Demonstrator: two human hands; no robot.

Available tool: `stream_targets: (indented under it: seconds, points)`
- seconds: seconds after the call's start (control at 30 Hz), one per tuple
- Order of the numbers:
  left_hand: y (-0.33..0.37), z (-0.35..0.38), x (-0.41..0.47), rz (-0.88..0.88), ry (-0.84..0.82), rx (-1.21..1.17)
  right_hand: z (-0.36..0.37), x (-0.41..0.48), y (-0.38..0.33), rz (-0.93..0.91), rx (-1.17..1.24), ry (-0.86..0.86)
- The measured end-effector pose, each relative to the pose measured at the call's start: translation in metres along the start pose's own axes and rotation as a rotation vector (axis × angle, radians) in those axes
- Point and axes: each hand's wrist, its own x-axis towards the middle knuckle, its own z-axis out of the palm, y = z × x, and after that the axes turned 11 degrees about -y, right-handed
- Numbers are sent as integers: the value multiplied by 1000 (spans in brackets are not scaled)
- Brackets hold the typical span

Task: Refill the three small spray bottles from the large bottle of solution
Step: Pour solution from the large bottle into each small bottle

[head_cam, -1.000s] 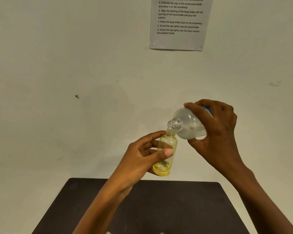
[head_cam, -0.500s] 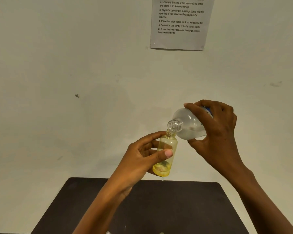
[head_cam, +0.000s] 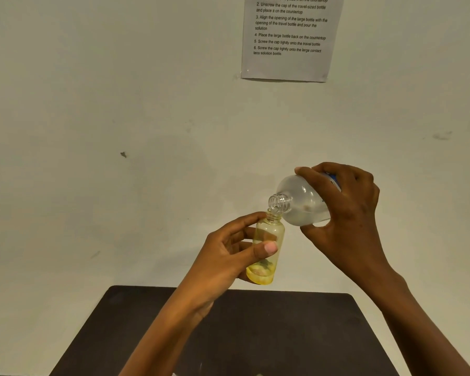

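So the pale wall (head_cam: pixel 120 90) is taking up most of the view, with a dark table (head_cam: pixel 282 335) sitting along the bottom and a printed sheet of paper (head_cam: pixel 285 66) hanging up top with numbered steps on it. Both hands are hovering above the table's far edge. The right hand (head_cam: pixel 347 213) is wrapping its fingers and thumb round the large bottle (head_cam: pixel 301 204) and tipping it down to the left, uncapped, so its open neck is sitting right at the mouth of the small bottle (head_cam: pixel 269 234). The left hand (head_cam: pixel 228 256) is gripping that small bottle nearly upright, thumb across the front and fingers curling behind. It's yellowish and see-through, with what looks like a little liquid at the bottom. Can't tell if anything is actually flowing between the two necks.
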Motion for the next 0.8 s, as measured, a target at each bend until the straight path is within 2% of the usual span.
stream_targets:
  seconds: [0.8]
  points:
    - [-3, 3, -1, -31, -23, -8, -1, -6, 0, 24, 12, 25]
